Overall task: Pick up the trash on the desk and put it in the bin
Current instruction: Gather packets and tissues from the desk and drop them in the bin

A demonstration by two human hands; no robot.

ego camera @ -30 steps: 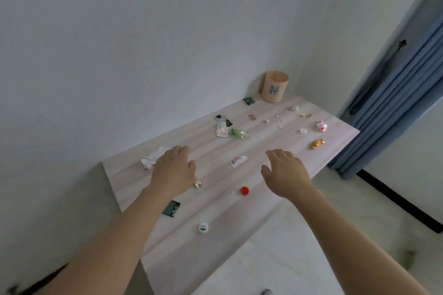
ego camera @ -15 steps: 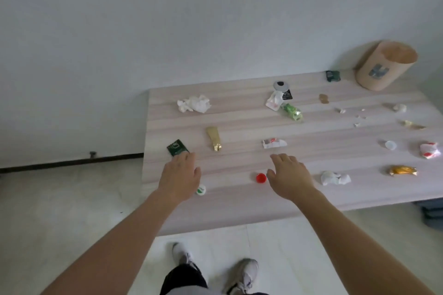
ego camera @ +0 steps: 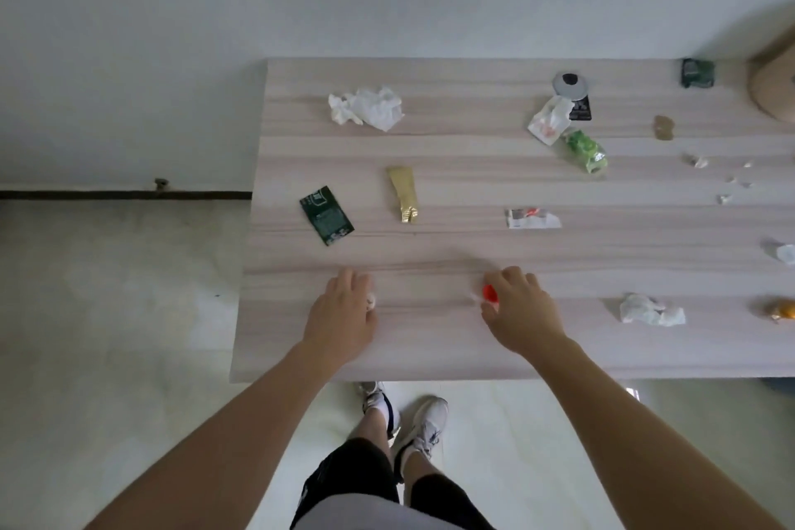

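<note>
The pale wooden desk [ego camera: 430, 344] is strewn with trash. My left hand [ego camera: 344, 314] rests palm down near the front edge, thumb and forefinger closed around a small white cap [ego camera: 371, 300] that is mostly hidden. My right hand [ego camera: 520, 310] pinches a red bottle cap [ego camera: 489, 293] that still sits on the desk. Further back lie a dark green packet [ego camera: 327, 214], a gold wrapper [ego camera: 403, 193], a crumpled white tissue [ego camera: 368, 108] and a red-and-white wrapper [ego camera: 532, 219]. The tan bin [ego camera: 774, 90] stands at the far right, cut off by the frame edge.
More litter lies to the right: a white wrapper [ego camera: 548, 123], a green wrapper [ego camera: 586, 151], a grey lid [ego camera: 570, 84], another tissue [ego camera: 649, 309], an orange candy [ego camera: 783, 310] and small scraps [ego camera: 727, 185]. A wall runs behind the desk. My feet [ego camera: 404, 417] stand on pale floor.
My view has tilted down and closer to the desk. Both hands have dropped onto the desk, the left onto the white cap and the right onto the red cap.
</note>
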